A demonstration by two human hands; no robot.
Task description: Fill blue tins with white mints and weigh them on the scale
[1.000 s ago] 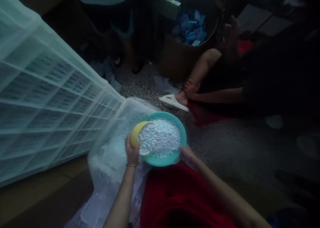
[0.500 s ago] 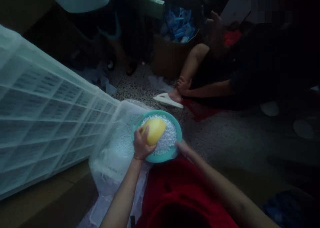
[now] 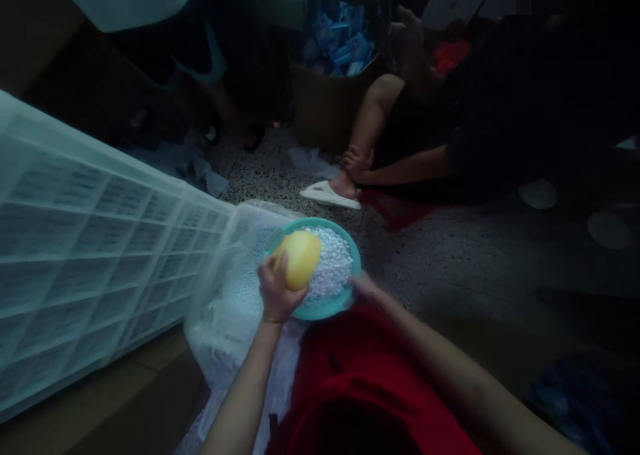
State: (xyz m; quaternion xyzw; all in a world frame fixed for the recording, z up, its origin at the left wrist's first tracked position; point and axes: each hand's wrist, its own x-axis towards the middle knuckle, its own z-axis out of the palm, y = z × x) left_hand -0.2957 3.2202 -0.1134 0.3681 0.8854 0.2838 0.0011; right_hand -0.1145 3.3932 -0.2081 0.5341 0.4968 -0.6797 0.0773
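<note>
My left hand (image 3: 279, 291) is wrapped round a smooth yellow bowl (image 3: 303, 258), seen mostly from its rounded outside and tipped over the left part of a turquoise basin (image 3: 327, 313). Small white pellets (image 3: 333, 262) fill the basin. At the basin's right rim, my right hand (image 3: 364, 284) grips the edge with its fingers partly hidden. Left of the basin, more white pellets (image 3: 249, 282) lie in a clear plastic bag (image 3: 215, 322). Whatever is inside the bowl is hidden from me.
A tall white plastic crate (image 3: 100, 242) stands at the left. Ahead, a seated person's hand rests on the ankle above a white shoe (image 3: 330, 194). A cardboard box (image 3: 320, 102) holds blue packets (image 3: 345, 42). Red cloth (image 3: 395, 212) lies on the speckled floor.
My left hand has moved the yellow bowl slightly left across the basin, showing more pellets on the right. My right hand stays at the rim. The view has shifted a little.
</note>
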